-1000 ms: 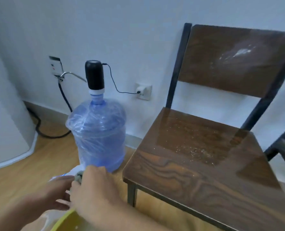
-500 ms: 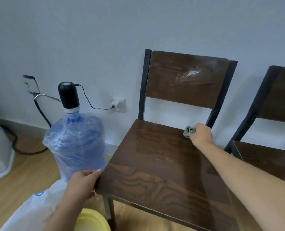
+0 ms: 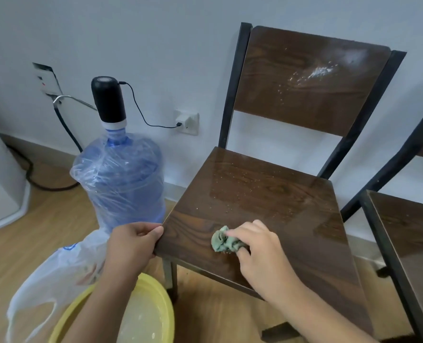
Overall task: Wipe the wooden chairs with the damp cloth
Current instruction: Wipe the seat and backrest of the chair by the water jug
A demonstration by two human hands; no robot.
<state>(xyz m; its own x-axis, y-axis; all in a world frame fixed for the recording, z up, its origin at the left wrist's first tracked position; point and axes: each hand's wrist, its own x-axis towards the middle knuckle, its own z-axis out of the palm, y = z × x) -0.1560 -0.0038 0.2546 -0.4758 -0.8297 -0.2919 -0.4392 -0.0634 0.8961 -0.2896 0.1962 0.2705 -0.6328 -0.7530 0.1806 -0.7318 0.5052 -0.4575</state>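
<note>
**Inspector:** Chairs first. The wooden chair point(image 3: 267, 206) under work stands against the far wall, its seat speckled with pale crumbs across the middle and far half; its backrest point(image 3: 309, 80) carries a white powdery smear at upper right. A second chair point(image 3: 408, 233) stands just to its right, cut off by the frame edge.

**Assistant:** Hands and cloth?

**Inspector:** The left hand point(image 3: 131, 243) is clamped on the seat's near-left corner, steadying it. The right hand point(image 3: 257, 253) has its fingers pressing a bunched green cloth point(image 3: 224, 240) flat against the near part of the seat.

**Assistant:** Advice for this step?

**Inspector:** In my judgement, overlapping strokes should draw the crumbs toward the near edge, over the yellow basin point(image 3: 141, 318) below, rather than scattering them. Spreading the cloth wider would cover more per pass. The backrest smear needs separate attention.

**Assistant:** Anything unverifiable?

**Inspector:** The cloth's dampness cannot be confirmed. The chair's legs are mostly hidden beneath the seat, and the contents of the plastic bag point(image 3: 57, 273) are unclear.
</note>
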